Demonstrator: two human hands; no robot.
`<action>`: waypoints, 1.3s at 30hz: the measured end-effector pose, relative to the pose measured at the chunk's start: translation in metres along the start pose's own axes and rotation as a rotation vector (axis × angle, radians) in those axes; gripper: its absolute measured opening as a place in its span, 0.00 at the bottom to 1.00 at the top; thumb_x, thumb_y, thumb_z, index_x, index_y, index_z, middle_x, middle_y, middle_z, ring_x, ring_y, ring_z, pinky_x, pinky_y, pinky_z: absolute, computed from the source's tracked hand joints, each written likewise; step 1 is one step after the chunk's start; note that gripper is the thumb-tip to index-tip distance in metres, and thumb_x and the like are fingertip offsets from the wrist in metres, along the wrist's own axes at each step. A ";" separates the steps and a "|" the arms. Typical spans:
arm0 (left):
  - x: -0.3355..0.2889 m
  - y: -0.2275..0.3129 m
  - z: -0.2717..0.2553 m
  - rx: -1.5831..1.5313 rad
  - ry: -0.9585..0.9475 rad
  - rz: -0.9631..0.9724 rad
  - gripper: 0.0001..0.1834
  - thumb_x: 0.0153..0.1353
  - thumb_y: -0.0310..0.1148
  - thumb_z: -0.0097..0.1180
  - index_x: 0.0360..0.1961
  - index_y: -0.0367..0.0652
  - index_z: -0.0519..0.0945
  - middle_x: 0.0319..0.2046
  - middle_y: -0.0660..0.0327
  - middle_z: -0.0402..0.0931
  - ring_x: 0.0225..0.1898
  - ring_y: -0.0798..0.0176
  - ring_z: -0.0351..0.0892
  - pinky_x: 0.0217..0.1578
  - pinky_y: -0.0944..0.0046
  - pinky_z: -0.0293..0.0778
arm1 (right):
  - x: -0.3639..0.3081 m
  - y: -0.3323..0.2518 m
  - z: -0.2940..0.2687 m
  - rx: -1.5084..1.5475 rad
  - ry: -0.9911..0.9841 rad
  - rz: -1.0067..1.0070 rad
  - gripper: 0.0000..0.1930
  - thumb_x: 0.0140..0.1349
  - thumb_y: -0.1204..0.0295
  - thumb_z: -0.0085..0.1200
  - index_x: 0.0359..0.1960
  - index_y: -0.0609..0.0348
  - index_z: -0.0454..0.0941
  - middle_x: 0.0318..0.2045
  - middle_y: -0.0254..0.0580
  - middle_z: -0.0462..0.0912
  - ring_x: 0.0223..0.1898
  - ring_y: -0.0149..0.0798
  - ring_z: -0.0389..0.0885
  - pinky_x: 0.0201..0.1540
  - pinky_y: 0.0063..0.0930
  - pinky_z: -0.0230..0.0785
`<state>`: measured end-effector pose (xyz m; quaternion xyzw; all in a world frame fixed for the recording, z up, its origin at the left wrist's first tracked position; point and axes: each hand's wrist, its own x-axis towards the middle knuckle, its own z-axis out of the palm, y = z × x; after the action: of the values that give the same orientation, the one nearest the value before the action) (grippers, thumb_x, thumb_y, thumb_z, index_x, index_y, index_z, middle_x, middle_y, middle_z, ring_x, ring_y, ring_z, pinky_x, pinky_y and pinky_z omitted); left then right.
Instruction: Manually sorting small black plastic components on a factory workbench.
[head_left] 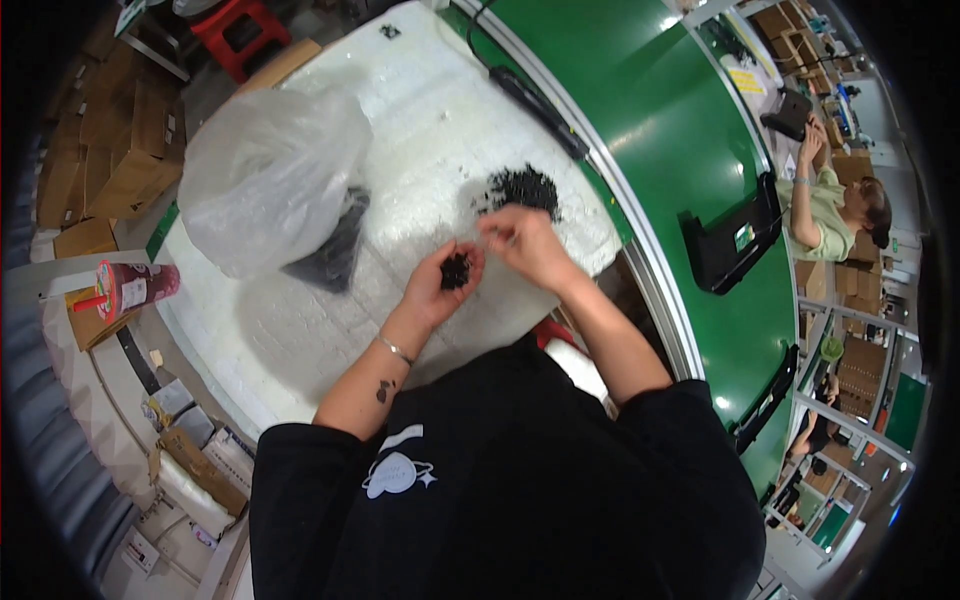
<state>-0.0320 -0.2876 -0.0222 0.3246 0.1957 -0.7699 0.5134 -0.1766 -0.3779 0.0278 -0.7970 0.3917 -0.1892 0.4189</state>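
Small black pieces (pixel 456 271) cupped in left hand (pixel 433 284).

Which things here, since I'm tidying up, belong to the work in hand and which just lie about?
In the work: small black pieces cupped in the left hand; black pile by the right hand; white work surface; probably the plastic bag and its dark contents.

Apparently lying about: drink cup; red stool; cardboard boxes.
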 end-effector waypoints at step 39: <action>0.020 0.010 0.004 0.104 -0.345 0.068 0.12 0.64 0.38 0.46 0.35 0.40 0.75 0.34 0.59 0.76 0.37 0.64 0.76 0.40 0.65 0.76 | -0.013 -0.015 -0.005 0.888 -0.112 0.388 0.07 0.57 0.78 0.55 0.37 0.65 0.78 0.31 0.39 0.81 0.31 0.30 0.81 0.35 0.22 0.76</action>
<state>-0.0290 -0.3071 -0.0328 0.2201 0.0534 -0.8054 0.5477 -0.1807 -0.3656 0.0438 -0.4627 0.3913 -0.2133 0.7663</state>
